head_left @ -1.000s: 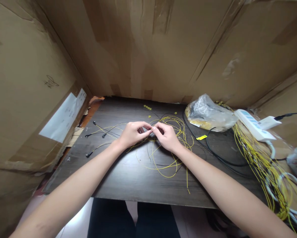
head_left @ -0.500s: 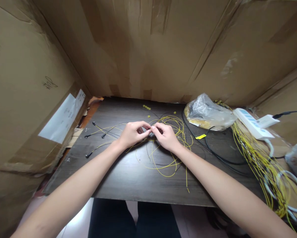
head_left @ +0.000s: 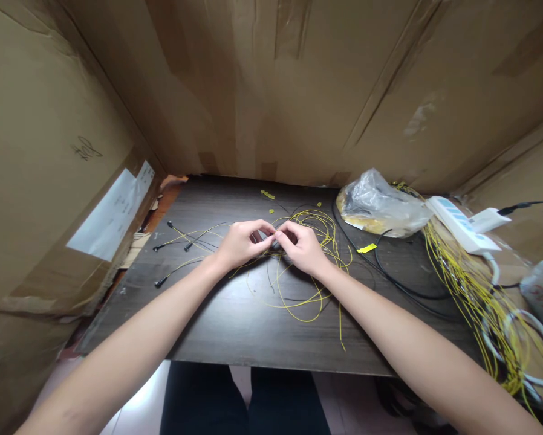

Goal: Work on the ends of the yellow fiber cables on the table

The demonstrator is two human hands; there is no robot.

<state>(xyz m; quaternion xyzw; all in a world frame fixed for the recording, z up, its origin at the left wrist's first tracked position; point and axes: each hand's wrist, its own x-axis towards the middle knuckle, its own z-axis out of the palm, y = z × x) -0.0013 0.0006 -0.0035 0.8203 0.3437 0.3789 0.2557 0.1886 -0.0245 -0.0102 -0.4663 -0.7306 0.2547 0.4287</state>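
Note:
My left hand (head_left: 242, 243) and my right hand (head_left: 302, 246) meet fingertip to fingertip over the middle of a dark wooden table (head_left: 235, 326). Both pinch the same thin yellow wire (head_left: 294, 305), which runs out of a loose tangle lying under and around my hands. A small dark piece sits between my fingertips; I cannot make out what it is. Several wires with black plug ends (head_left: 172, 235) lie spread to the left of my left hand.
Cardboard walls (head_left: 271, 90) close in the table on three sides. At the back right lie a clear plastic bag (head_left: 380, 205), a white power strip (head_left: 462, 226), a black cable (head_left: 403, 284) and a thick bundle of yellow wires (head_left: 484, 302). Small yellow bits (head_left: 268, 194) are scattered near the back.
Almost nothing differs. Both hands stay pinched together on the wire with only slight finger shifts, and the view has drifted a little.

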